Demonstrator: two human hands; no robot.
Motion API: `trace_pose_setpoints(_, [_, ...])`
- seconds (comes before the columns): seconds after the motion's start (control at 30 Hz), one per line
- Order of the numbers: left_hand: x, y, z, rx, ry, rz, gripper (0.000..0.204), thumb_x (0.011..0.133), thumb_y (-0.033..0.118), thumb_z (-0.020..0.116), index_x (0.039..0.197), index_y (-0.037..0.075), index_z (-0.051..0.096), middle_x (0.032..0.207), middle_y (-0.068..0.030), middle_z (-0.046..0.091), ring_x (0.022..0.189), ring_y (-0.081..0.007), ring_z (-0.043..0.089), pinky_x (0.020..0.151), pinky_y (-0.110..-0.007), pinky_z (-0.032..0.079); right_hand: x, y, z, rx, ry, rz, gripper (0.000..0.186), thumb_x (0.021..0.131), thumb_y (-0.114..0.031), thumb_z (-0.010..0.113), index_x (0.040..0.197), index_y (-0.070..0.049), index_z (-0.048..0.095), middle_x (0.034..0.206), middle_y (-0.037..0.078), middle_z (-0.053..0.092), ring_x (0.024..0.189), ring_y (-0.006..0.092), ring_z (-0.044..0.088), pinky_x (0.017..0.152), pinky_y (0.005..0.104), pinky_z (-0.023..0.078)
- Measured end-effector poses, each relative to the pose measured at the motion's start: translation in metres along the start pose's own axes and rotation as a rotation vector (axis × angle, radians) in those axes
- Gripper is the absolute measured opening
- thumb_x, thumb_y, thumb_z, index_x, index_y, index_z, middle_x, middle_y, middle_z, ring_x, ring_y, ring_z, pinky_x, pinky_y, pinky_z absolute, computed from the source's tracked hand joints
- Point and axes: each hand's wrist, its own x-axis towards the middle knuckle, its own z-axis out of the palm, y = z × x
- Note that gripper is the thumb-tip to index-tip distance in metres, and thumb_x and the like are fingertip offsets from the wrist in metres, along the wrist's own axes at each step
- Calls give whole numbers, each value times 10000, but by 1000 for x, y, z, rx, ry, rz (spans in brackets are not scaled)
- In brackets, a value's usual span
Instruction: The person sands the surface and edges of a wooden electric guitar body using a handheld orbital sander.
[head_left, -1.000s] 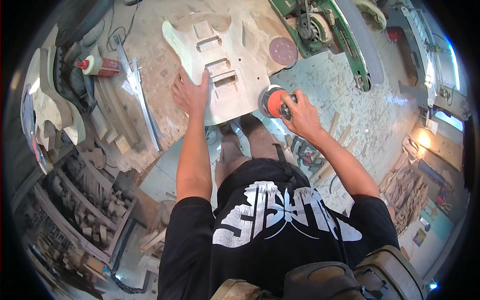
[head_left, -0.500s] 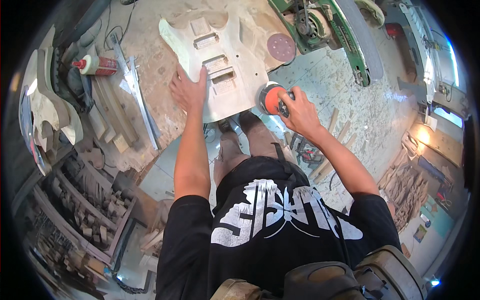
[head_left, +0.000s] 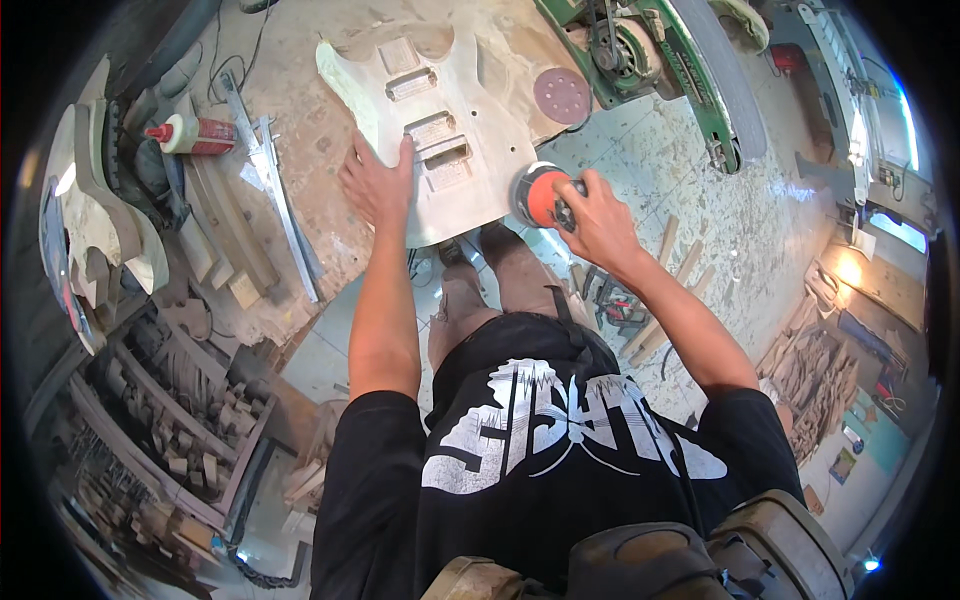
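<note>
A pale wooden guitar body [head_left: 460, 190] with routed pickup cavities lies flat on the workbench, its lower end reaching past the near edge. My left hand [head_left: 378, 180] rests on the body's left side, fingers spread and thumb near the middle cavities. In my right hand [head_left: 603, 222] is an orange and black orbital sander [head_left: 545, 197], gripped from the right side. The sander's pad is tilted up on edge against the body's lower right edge. A round, reddish sanding disc [head_left: 562, 95] with holes lies on the bench beyond the sander.
Left on the bench [head_left: 300, 120] are a glue bottle [head_left: 190, 134], metal rulers [head_left: 280, 200] and wooden strips [head_left: 222, 220]. Other guitar bodies [head_left: 105, 225] stand at far left. A green belt machine [head_left: 690, 75] stands at far right. Wood strips [head_left: 668, 280] lie on the floor.
The sander and my right hand have shifted very slightly left along the body's edge. My left hand and the guitar body look unchanged.
</note>
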Motion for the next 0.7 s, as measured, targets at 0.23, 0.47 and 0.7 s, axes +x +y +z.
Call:
trace_pose_setpoints(0.23, [0, 0, -6, -24, -45, -7, 1017, 890, 740, 689, 1649, 113, 435, 1510, -230, 578, 1386, -431, 503, 1166, -546, 401, 6, -13, -2, -14, -35, -24, 640, 774, -136, 878, 1332, -178, 566, 1208, 177, 519, 1071, 426, 642, 752, 534, 622])
trace_pose_setpoints(0.47, [-1, 3, -6, -21, -45, -13, 997, 905, 733, 684, 1648, 117, 436, 1515, -237, 577, 1395, -436, 502, 1175, -549, 401, 10, -1, -9, -18, -3, 13, 666, 775, -104, 856, 1363, -174, 552, 1224, 184, 509, 1070, 425, 646, 753, 536, 619])
trace_pose_setpoints(0.7, [-2, 3, -5, -34, -52, -6, 1005, 903, 748, 678, 1642, 109, 441, 1506, -243, 582, 1390, -437, 505, 1173, -554, 401, 10, 8, -7, -37, -26, 27, 661, 782, -138, 869, 1365, -171, 559, 1212, 188, 518, 1074, 432, 649, 761, 527, 621])
